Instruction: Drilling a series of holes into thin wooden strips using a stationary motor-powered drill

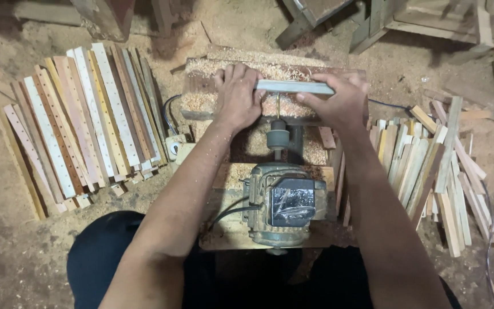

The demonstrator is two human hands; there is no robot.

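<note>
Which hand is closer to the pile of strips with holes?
Left. The left hand grips the wooden strip on the side nearest the drilled strips; the right hand is farther away.

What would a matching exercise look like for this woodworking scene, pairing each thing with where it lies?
Things:
1. pale wooden slat held in both hands
2. neat row of drilled wooden strips
3. loose heap of plain wooden strips
4. grey-green electric motor

Places:
A. right of the motor
B. between the forearms
C. left on the floor
D. across the drill bit, over the sawdust-covered block

Pairs: 1-D, 2-C, 3-A, 4-B
</note>
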